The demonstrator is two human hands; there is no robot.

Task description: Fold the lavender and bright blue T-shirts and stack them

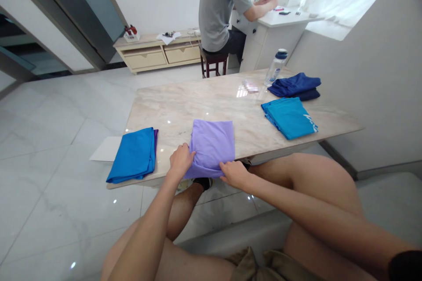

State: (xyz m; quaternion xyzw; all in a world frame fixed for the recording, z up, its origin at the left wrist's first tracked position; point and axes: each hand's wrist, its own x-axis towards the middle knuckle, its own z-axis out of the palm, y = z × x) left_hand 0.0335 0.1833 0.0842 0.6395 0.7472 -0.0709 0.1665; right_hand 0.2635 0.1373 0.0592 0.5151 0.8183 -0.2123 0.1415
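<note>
A lavender folded cloth [213, 142] lies at the near edge of the marble table, its front part hanging over that edge. My left hand [181, 160] grips its left side, thumb on top. At the front right corner my right hand [234, 173] pinches the fabric, with some fingertips hidden under it. To the left rests a folded blue cloth [134, 154] with a purple one [156, 140] showing beneath it. On the right are a folded turquoise cloth [290, 117] with white lettering and a dark blue cloth [296, 85] in a loose pile.
The marble table [178, 101] spans the middle. A water bottle [276, 68] stands at its far right, beside a small blurred packet [250, 86]. Beyond, a person in a grey shirt [219, 9] sits on a stool by a white desk [280, 18]. A low cabinet [147, 58] lines the wall.
</note>
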